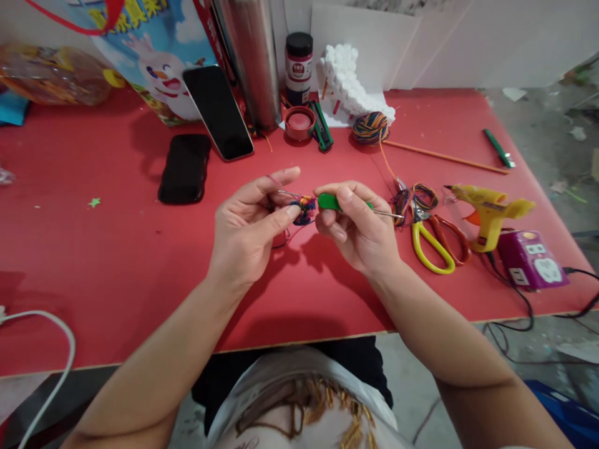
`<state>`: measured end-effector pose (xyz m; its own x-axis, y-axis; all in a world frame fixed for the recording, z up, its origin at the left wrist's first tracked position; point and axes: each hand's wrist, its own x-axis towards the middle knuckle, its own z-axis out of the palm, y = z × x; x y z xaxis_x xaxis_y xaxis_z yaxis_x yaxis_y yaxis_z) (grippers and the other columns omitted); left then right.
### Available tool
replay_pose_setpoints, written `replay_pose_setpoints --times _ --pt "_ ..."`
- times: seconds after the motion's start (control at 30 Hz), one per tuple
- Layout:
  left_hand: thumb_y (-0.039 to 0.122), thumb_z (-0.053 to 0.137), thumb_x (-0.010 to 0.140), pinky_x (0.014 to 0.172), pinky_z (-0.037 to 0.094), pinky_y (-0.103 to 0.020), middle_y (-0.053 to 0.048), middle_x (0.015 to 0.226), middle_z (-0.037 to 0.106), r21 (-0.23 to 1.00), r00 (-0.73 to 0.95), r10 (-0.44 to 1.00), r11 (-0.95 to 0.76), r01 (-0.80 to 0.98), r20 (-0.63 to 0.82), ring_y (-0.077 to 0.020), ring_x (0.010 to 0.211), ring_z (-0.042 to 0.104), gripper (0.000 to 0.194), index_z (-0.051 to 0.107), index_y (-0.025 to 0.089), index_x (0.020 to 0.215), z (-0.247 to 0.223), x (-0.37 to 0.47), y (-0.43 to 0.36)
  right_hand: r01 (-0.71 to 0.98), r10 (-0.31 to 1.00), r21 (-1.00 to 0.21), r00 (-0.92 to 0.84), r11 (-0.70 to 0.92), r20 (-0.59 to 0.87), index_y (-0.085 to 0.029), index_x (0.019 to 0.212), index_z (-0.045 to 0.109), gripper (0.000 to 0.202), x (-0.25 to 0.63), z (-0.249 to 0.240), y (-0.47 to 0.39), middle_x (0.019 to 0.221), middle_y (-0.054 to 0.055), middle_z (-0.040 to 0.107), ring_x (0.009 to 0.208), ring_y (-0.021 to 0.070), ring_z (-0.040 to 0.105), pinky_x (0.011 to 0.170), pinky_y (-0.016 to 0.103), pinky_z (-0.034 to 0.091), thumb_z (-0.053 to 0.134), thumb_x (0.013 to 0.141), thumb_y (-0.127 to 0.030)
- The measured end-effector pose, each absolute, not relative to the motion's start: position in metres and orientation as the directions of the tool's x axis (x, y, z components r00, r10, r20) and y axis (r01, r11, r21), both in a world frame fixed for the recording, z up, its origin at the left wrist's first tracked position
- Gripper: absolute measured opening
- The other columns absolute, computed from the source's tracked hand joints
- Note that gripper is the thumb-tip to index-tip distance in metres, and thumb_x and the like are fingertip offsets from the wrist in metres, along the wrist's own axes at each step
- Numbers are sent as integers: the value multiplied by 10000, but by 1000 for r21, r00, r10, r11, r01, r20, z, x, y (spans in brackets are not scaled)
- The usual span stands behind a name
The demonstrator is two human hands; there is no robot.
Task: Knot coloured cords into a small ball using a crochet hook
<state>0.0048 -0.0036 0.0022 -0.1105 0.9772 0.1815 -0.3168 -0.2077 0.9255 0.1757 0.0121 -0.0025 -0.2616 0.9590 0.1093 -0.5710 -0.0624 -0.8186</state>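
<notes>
My left hand (253, 221) pinches a small multicoloured crochet piece (306, 211) between thumb and fingers, with yarn running over its raised index finger. Closed around the green handle of a crochet hook (329, 201) is my right hand (358, 221). One metal end of the hook reaches left to the crochet piece; another thin metal end sticks out to the right. Loose yarn hangs below the piece. A ball of multicoloured yarn (370, 128) lies farther back, its strand leading down to a tangle of yarn (425, 196) right of my right hand.
Scissors (433, 246), a yellow glue gun (491, 212) and a purple power block (533, 260) lie on the right of the red table (116, 262). Behind stand a phone (219, 112), a metal flask (253, 62) and a jar (298, 68). A black case (185, 168) lies left.
</notes>
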Motion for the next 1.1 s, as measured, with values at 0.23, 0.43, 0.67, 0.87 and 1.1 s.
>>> replay_pose_setpoints --times 0.23,0.43,0.67,0.87,1.1 --pt "174 945 766 783 658 -266 -42 1262 803 922 -99 968 -250 -297 230 -122 836 724 347 837 276 1080 0 4 -1 -569 936 -815 -335 -113 104 -180 968 783 148 180 1 14 676 -17 712 455 38 433 471 199 348 758 980 -326" --pt "199 954 770 648 624 -231 -22 1082 805 921 -74 960 -281 -269 271 -122 783 680 418 847 325 1154 5 3 -4 -553 934 -826 -342 -107 108 -182 963 786 162 179 4 12 679 -15 725 463 48 470 471 199 374 754 982 -340" --pt "170 937 785 642 618 -223 -4 909 733 924 -19 968 -244 -294 250 -125 801 664 498 837 336 1243 5 5 -6 -565 935 -817 -340 -119 99 -182 961 778 177 178 3 10 683 -13 723 470 55 474 485 212 391 755 982 -357" --pt "280 956 790 641 597 -244 -6 887 745 939 -37 972 -233 -253 231 -136 762 655 426 850 381 1191 6 3 -4 -574 950 -808 -308 -135 60 -189 959 774 194 177 3 12 682 -23 709 476 52 452 487 209 388 783 955 -383" --pt "312 934 812 625 571 -282 -19 908 743 936 -63 958 -288 -204 281 -164 775 648 430 837 415 1218 13 3 -8 -540 916 -837 -373 -87 146 -195 992 792 173 181 7 3 711 6 749 472 72 516 459 218 409 740 1001 -360"
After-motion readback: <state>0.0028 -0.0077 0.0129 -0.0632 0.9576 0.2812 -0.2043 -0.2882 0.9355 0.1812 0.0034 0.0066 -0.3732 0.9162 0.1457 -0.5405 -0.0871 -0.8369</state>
